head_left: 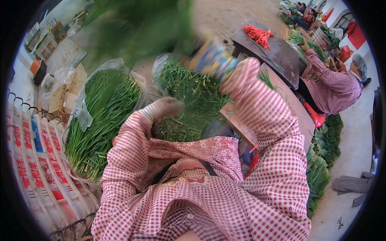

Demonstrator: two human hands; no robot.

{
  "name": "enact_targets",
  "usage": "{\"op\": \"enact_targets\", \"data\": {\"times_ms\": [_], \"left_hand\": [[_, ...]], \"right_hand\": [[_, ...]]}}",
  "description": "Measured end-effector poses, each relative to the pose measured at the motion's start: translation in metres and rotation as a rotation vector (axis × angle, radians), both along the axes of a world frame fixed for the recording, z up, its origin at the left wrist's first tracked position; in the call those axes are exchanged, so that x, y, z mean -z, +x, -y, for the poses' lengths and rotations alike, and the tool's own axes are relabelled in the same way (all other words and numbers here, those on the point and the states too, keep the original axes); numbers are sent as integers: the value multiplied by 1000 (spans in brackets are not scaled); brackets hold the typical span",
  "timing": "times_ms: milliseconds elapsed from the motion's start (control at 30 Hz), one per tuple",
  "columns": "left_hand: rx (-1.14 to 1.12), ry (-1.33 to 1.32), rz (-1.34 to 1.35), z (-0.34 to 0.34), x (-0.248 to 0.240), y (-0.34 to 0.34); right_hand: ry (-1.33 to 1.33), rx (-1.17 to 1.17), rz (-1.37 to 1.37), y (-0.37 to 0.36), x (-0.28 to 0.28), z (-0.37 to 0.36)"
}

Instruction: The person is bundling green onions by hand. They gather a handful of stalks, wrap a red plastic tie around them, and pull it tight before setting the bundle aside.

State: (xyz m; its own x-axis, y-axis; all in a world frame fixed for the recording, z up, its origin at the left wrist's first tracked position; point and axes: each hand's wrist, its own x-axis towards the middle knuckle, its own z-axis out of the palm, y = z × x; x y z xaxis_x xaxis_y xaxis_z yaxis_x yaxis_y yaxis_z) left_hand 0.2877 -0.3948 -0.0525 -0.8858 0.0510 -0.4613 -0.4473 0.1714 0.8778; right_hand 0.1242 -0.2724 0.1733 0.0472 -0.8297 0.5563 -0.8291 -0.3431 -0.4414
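Observation:
My right hand (203,56), in a patterned covering and smeared by motion, is raised ahead of me. It grips a bunch of garlic chives (140,28), long green leaves that blur across the upper left. My left hand (167,107), with a pale covering at the wrist, is lower down, over the edge of the loose greens; motion blurs its fingers. Those loose greens (189,86) lie in a heap in front of my lap, partly on clear plastic. To the left, a plastic-lined sack (82,110) is full of long green chives (106,108).
On the right are a wooden board (283,94) and a dark low table (277,50) bearing red ties (259,35). Bundled greens (317,176) lie beyond my right elbow. A co-worker (331,82) handles greens at far right. A white slatted rack (40,152) stands at left.

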Motion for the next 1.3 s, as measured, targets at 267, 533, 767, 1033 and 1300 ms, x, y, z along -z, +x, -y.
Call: {"op": "enact_targets", "data": {"times_ms": [267, 533, 767, 1033, 1300], "left_hand": [[-500, 1655, -149, -38, 31, 82], [-757, 1010, -11, -77, -39, 105], [-820, 799, 252, -118, -66, 147], [-820, 641, 75, -165, -53, 153], [-907, 785, 9, -192, -56, 142]], "right_hand": [[-127, -619, -104, 106, 124, -25], [78, -820, 221, 102, 170, -87], [366, 115, 1686, 80, 216, -128], [618, -49, 1054, 94, 232, -120], [703, -30, 336, 61, 233, -114]]}}
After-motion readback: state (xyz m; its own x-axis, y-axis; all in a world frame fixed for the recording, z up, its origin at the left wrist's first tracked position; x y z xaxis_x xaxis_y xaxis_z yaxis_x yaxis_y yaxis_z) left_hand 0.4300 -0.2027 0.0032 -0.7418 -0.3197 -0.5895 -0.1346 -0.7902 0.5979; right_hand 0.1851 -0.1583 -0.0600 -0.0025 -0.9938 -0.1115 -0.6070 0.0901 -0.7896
